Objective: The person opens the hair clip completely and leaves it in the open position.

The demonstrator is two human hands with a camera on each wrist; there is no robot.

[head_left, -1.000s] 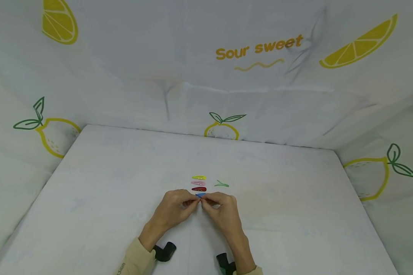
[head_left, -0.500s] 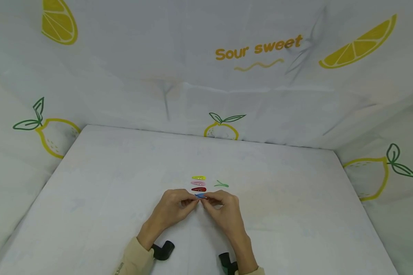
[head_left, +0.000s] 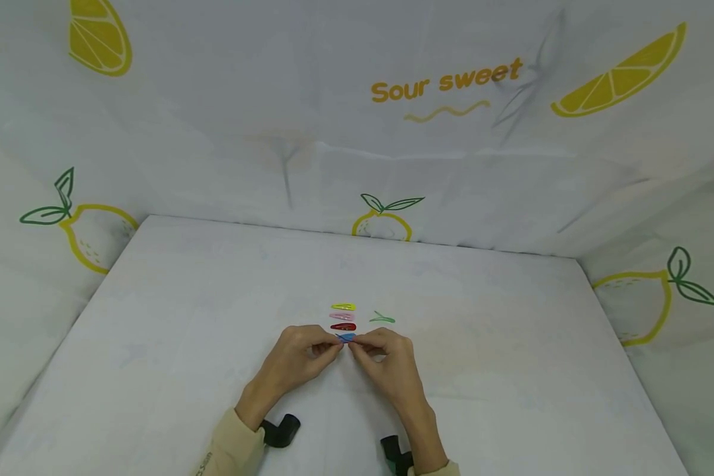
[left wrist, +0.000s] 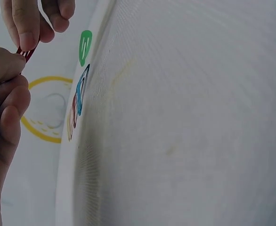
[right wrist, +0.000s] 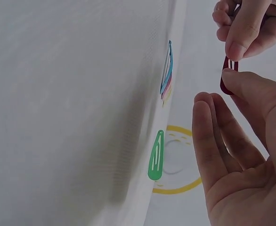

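Observation:
Between both hands is a dark red snap hair clip (right wrist: 224, 86), partly covered by fingertips. My left hand (head_left: 300, 354) pinches one end and my right hand (head_left: 389, 367) pinches the other with thumb and index finger. The right hand's other fingers stand away from the clip in the right wrist view. Just beyond the fingertips a blue hair clip (head_left: 346, 338) shows; in the wrist views it lies on the table. Behind it lie a red clip (head_left: 343, 326), a pink clip (head_left: 342, 317) and a yellow clip (head_left: 343, 307) in a row.
A green hair clip (head_left: 383, 317) lies right of the row, its two arms spread apart in the head view. White cloth with lemon prints (head_left: 383, 227) rises behind the white table (head_left: 214, 277) and at both sides. Black wrist-camera mounts (head_left: 281, 431) hang below the wrists.
Both forearms have shifted slightly outward, and a little more blue shows between the fingertips. The pinch of both hands stays the same. The clips on the table have not moved.

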